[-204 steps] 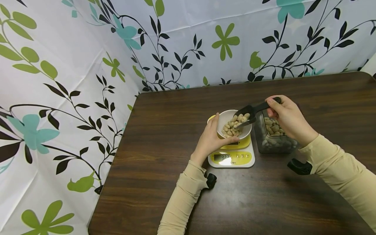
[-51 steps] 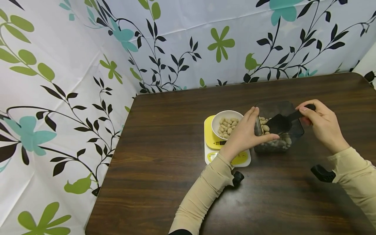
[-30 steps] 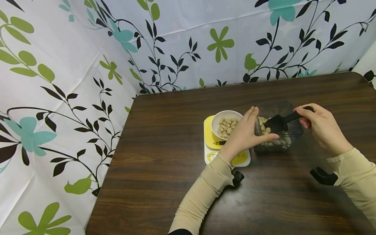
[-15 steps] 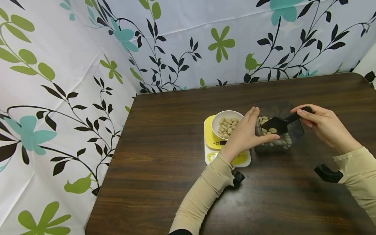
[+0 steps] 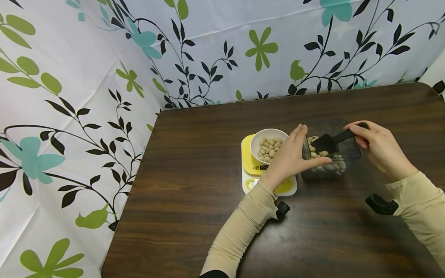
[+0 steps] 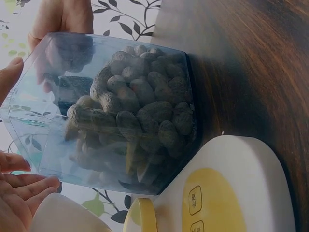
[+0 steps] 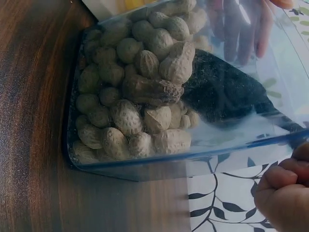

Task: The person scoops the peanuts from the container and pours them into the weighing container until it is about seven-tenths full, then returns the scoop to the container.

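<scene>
My right hand point(image 5: 379, 146) pinches the handle of a black scoop point(image 5: 326, 144), whose blade lies down among the peanuts inside a clear plastic container point(image 5: 321, 174). In the right wrist view the scoop's blade point(image 7: 224, 92) presses against the heap of unshelled peanuts point(image 7: 128, 116). My left hand point(image 5: 286, 158) holds the container at its upper left corner, thumb along the front wall and fingers on the left side. Left of it, a white bowl point(image 5: 255, 144) with peanuts point(image 5: 269, 150) sits on a yellow and white kitchen scale point(image 5: 247, 162), partly hidden by my left hand.
The brown wooden table point(image 5: 194, 162) has its left edge near the middle-left of the head view. A white curtain point(image 5: 215, 46) with leaf and flower prints hangs behind and to the left. The scale stands close beside the container.
My left hand has moved from the bowl to the container. The scoop went from over the bowl, loaded with peanuts, into the container. Lately it shifts only slightly there.
</scene>
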A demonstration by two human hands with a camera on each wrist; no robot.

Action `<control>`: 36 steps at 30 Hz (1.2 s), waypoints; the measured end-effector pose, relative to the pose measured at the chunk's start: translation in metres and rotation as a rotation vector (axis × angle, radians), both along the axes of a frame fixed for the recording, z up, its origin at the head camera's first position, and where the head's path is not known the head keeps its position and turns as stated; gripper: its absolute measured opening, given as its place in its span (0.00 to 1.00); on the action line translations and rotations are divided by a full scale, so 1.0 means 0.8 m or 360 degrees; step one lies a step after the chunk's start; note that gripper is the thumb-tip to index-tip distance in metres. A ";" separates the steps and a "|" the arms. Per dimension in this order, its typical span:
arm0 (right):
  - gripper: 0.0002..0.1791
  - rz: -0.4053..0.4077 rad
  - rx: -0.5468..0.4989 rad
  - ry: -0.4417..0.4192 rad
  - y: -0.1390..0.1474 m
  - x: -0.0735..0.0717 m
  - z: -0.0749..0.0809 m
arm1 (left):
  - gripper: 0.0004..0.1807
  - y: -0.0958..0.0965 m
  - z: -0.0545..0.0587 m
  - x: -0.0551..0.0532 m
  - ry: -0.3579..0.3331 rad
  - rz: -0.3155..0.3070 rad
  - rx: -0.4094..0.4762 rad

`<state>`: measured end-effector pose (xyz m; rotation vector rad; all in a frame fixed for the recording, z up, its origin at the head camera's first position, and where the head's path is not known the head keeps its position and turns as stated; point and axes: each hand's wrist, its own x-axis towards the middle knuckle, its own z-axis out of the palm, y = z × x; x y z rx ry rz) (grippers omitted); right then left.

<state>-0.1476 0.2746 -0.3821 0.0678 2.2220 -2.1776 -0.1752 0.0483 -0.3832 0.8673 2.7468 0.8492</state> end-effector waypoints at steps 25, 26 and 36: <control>0.12 0.0209 -0.0486 0.0132 0.003 -0.003 -0.008 | 0.55 -0.002 -0.001 -0.001 0.0018 0.0003 0.0017; 0.13 0.0252 -0.0516 0.0143 0.004 -0.003 -0.008 | 0.55 -0.002 -0.001 -0.001 0.0015 -0.0001 0.0019; 0.14 0.0265 -0.0672 0.0143 0.005 -0.006 -0.008 | 0.55 -0.001 0.000 -0.002 0.0014 0.0001 0.0003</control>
